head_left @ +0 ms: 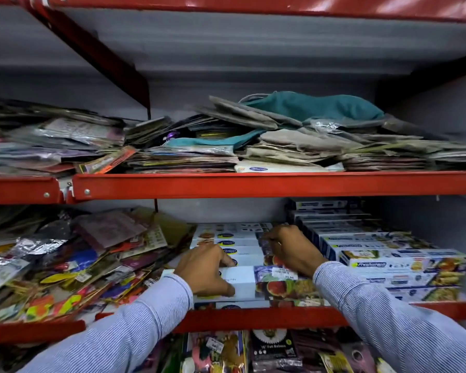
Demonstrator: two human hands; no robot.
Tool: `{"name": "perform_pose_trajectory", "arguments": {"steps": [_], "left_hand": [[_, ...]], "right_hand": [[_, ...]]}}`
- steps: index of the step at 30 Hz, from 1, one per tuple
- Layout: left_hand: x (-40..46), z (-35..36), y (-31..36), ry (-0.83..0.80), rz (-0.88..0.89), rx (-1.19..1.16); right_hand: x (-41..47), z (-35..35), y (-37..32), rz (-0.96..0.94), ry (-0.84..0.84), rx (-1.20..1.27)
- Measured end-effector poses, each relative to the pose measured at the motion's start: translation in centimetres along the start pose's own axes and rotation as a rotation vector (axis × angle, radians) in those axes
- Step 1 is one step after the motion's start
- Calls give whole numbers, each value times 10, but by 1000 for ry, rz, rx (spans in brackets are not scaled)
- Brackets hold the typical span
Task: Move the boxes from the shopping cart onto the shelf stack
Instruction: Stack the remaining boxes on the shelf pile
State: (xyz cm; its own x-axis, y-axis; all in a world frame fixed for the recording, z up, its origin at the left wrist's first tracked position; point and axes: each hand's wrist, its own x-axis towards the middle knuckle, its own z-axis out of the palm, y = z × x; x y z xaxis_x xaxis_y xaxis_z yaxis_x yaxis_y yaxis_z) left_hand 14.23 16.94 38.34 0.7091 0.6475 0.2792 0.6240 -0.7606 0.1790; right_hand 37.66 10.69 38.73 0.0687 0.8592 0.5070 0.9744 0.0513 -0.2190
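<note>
Striped sleeves (135,327) nearest; both hands (205,270) pressing front box (242,281) on shelf (253,317).

The shelf rails (253,184) are showing bright red, with grey panels (226,49) sitting behind them. The sleeves (135,327) are wearing fine blue-and-white stripes. The front box (256,282) is showing white with a dark purple end carrying red fruit pictures and a white price sticker. The boxes to the right (404,262) are showing white and blue with yellow-green lettering. A teal cloth (315,106) is lying over grey-brown packets (293,146). The foil packets (65,265) are glinting silver, yellow, pink and orange.
</note>
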Motion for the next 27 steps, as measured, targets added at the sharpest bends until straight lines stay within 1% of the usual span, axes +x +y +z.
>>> {"name": "perform_pose_trajectory", "arguments": {"steps": [2, 5, 7, 10, 12, 17, 22, 27], "left_hand": [[13, 2, 6, 26, -8, -15], [29, 7, 10, 74, -24, -30], [38, 12, 12, 81, -24, -54], [44, 21, 12, 90, -7, -62], [45, 27, 10, 105, 10, -58], [44, 43, 0, 114, 32, 24], [42, 53, -7, 139, 85, -32], [39, 57, -8, 165, 98, -16]], "right_hand": [[-5, -10, 1, 14, 42, 21], [-16, -18, 0, 19, 27, 2], [-25, -17, 1, 11, -49, -50], [-39, -8, 7, -3, -222, -160], [-46, -2, 7, 13, -264, -173], [-50, 9, 10, -5, -180, -142], [-53, 7, 14, -25, -168, -113], [-51, 9, 20, -55, -177, -111]]}}
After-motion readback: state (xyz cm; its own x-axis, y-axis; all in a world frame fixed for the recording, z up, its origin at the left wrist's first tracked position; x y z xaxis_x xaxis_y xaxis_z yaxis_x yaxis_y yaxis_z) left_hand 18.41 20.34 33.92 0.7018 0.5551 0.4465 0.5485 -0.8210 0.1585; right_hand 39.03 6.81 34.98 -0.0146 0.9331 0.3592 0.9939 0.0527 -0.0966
